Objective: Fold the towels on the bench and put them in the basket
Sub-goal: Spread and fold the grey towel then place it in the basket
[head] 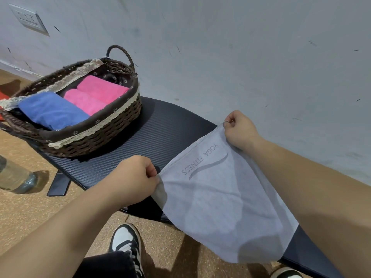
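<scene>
Nearest, left hand (138, 178) and right hand (240, 128) are each pinching a corner of the grey towel (224, 207) over the tabletop (160, 127), apparently beginning its fold; joining those corners is likely coming next, basket (96, 137) standing far-left.

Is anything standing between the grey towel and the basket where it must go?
Nothing visible does. The left hand and right hand hold the grey towel; only bench pad lies between it and the basket.

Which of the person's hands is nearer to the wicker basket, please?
Left. The left hand pinches one corner of the grey towel a short way right of the basket, above the bench. The right hand pinches the other corner, much farther right.
</scene>
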A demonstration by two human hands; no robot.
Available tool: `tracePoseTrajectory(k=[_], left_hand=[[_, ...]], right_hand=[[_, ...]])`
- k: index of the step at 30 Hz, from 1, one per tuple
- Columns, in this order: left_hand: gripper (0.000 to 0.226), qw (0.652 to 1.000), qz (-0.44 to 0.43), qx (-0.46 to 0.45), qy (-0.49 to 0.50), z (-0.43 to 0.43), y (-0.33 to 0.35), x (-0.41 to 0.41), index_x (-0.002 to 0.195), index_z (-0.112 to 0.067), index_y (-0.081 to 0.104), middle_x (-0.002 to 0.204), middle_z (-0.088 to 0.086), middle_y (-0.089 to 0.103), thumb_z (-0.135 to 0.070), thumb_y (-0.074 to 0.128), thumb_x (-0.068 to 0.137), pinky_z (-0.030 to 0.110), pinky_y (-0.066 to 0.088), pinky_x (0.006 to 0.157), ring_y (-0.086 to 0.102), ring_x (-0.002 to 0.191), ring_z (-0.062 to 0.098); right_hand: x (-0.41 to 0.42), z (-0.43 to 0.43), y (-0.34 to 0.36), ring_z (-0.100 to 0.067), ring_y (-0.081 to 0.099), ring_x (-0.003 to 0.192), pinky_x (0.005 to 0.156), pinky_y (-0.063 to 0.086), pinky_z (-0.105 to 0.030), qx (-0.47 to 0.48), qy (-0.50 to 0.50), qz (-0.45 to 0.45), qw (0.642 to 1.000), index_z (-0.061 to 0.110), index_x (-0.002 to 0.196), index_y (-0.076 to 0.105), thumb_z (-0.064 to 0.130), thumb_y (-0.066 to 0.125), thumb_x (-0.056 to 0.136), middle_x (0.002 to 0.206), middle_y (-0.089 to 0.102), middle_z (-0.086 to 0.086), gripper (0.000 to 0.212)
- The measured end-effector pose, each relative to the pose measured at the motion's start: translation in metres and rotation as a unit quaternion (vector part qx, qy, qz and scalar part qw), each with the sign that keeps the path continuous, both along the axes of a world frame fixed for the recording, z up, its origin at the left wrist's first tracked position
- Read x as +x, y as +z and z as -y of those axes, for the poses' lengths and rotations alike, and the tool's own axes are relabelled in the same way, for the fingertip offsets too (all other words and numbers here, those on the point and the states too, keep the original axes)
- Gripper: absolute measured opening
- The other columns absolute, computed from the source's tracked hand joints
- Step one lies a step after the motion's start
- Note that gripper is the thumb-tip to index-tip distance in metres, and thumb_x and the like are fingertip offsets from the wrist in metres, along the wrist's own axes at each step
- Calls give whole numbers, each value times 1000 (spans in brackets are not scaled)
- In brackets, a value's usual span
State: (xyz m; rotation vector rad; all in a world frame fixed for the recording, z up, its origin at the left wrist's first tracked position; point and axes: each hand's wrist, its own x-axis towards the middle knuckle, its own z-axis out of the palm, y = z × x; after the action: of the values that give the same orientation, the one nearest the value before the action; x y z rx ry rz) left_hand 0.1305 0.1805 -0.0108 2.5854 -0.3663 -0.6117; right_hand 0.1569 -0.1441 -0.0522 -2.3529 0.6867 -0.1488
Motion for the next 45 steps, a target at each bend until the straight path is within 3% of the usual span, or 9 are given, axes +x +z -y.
tracePoseTrajectory(k=[4,10,15,19,24,33,38,41,45], left_hand=[[14,1000,-11,-4,11,-2,-3,4,79,-24,66,74,-2,74,-27,71,91,40,63,71,72,71,17],[12,998,-51,-22,44,-1,-1,7,88,-19,63,65,4,77,-24,62,99,23,50,48,68,49,11],[19,1000,0,26,8,2,1,6,83,-23,65,76,-4,74,-39,67,94,32,59,70,70,72,14],[36,997,50,55,10,9,6,0,87,-12,68,82,5,72,-48,69,90,38,56,69,66,80,20],[27,999,26,38,3,12,5,-2,89,-18,68,82,1,72,-42,79,83,42,59,75,66,80,19],[23,999,-2,-3,38,26,15,1,83,-4,71,78,12,73,-27,68,79,40,56,65,68,75,30],[7,990,26,-113,78,49,9,18,91,-21,66,87,2,72,-23,71,89,41,60,77,68,83,24],[23,981,80,-148,92,69,4,24,113,-23,64,107,-5,68,-15,66,91,33,49,84,65,102,21],[38,985,139,-101,6,92,9,8,134,-19,59,135,2,54,-14,61,96,34,47,88,58,116,24]], right_hand=[[4,-1,2,-19,53,73,69,41,-34,-10,9,-8,1000,20,102,55,21,48,102,77,56,2,7],[7,-7,5,-27,61,87,78,49,-39,-76,19,-58,995,25,104,52,27,45,101,82,60,4,8],[-3,-11,-5,-29,61,96,78,49,-39,-130,-8,-7,991,22,110,55,39,50,100,100,63,0,21],[-17,0,-4,-31,61,106,86,51,-40,-128,-56,-10,990,15,123,62,52,43,101,116,65,-6,48],[-44,16,5,-28,56,96,77,47,-35,-148,-28,-68,986,17,86,67,41,53,94,106,55,-6,28],[-82,19,30,-26,60,82,70,47,-40,-107,-3,-74,991,14,104,48,38,46,106,87,60,-1,24],[-108,45,37,-31,60,90,77,49,-40,-80,-62,-181,978,9,107,48,37,53,102,92,59,-6,29],[-133,56,35,-31,59,88,73,48,-39,-95,-97,-228,964,10,108,46,32,54,100,90,57,-5,25],[-162,51,32,-31,54,108,74,44,-39,-262,-34,-190,945,16,133,46,20,51,99,127,51,-7,34]])
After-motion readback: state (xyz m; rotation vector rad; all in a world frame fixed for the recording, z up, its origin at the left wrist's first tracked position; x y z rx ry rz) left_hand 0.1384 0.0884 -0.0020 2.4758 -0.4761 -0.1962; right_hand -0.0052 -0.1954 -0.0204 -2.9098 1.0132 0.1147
